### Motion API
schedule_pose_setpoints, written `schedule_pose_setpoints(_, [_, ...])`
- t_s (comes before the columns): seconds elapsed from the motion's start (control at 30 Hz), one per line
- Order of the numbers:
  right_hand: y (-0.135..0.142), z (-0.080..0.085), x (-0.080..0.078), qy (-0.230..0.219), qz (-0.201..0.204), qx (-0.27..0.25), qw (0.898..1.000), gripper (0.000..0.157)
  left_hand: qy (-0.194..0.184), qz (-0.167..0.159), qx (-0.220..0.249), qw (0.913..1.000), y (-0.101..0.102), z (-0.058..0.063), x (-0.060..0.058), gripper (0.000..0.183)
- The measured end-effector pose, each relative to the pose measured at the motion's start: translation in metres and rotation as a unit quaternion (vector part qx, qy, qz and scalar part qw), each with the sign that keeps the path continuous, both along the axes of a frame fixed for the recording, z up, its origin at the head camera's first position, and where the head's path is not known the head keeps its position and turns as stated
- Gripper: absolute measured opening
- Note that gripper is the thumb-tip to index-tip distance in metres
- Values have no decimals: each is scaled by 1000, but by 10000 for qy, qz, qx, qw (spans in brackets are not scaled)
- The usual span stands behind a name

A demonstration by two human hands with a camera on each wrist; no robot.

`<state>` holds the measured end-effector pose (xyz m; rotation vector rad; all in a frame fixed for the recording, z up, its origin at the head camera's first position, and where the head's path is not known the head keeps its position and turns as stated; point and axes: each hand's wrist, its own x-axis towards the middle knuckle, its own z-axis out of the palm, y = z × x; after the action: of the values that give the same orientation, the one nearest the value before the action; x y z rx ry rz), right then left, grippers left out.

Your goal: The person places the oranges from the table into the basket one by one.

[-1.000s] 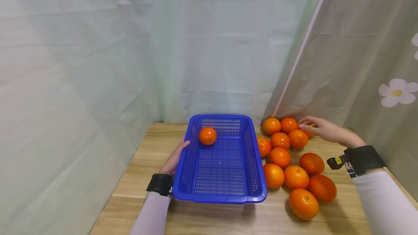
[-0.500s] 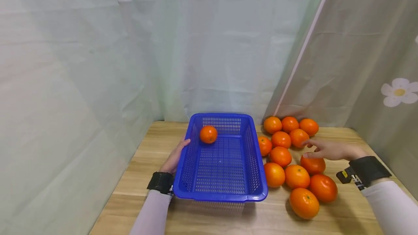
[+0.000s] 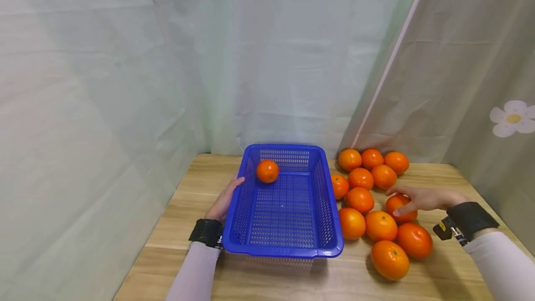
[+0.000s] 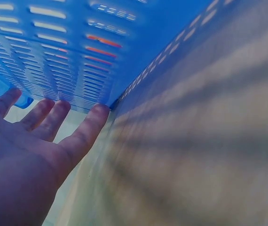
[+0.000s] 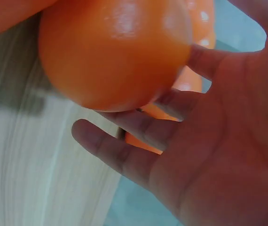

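Note:
My left hand (image 3: 223, 202) is at the left side of a blue mesh basket (image 3: 283, 251), its thumb at the rim. In the left wrist view, the fairly straight fingers (image 4: 84, 134) lie against the slotted outer wall of the basket. An orange (image 3: 267, 171) sits inside, near the far left corner. My right hand (image 3: 424, 198) spreads over an orange (image 3: 394, 204) in the loose group, fingers on its far side and thumb on its near side. Close up, the extended fingers (image 5: 120, 153) reach along and behind that orange (image 5: 115, 52); the thumb's tip is out of that view.
Several more oranges (image 3: 360, 199) crowd the wooden table (image 3: 167, 245) right of the basket, from the back edge to the nearest orange (image 3: 390, 260). Pale curtains (image 3: 288, 59) hang behind the table and along both sides.
My right hand has come back from the farthest oranges toward me, and lowered over an orange nearer the middle of the group. The left hand stays at the basket.

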<state>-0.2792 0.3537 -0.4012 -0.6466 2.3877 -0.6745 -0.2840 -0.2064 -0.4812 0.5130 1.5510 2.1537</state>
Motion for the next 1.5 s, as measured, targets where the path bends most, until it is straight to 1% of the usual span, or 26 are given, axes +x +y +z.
schedule_pose_setpoints(0.1, [1, -4, -1, -268, -83, -34, 9996, 65, -40, -9, 28, 10000, 0, 0, 0, 56])
schedule_pose_setpoints(0.2, [1, -6, -2, -378, -136, 14, 9992, 66, -60, 10, 14, 10000, 0, 0, 1, 55])
schedule_pose_setpoints(0.43, [-2, -7, -2, -282, 54, 1, 9996, 66, 33, 146, 29, 9999, 1, 0, 1, 57])
schedule_pose_setpoints(0.53, [-3, -7, -4, -320, 35, 17, 9995, 67, 32, 196, 20, 9998, 2, -1, 0, 57])
schedule_pose_setpoints(0.63, [-3, -8, -4, -456, -81, -9, 9989, 66, -20, 215, -34, 9998, 1, -2, 0, 57])
schedule_pose_setpoints(0.77, [-2, -11, -6, -708, -238, -225, 9970, 63, -84, 258, -159, 9995, 1, -1, 1, 56])
schedule_pose_setpoints(0.9, [0, -15, -9, -858, -359, -371, 9950, 62, -118, 260, -144, 9995, 1, 0, 1, 56])
schedule_pose_setpoints(1.07, [0, -15, -9, -840, -390, -316, 9952, 62, -90, 192, -87, 9997, 2, 1, 0, 55])
schedule_pose_setpoints(1.27, [-2, -15, -10, -711, -399, -174, 9965, 61, 41, 217, 53, 9997, 3, 1, -1, 56])
schedule_pose_setpoints(1.5, [-4, -17, -10, -731, -499, -103, 9960, 62, -70, 178, 9, 9998, 2, 0, 0, 54])
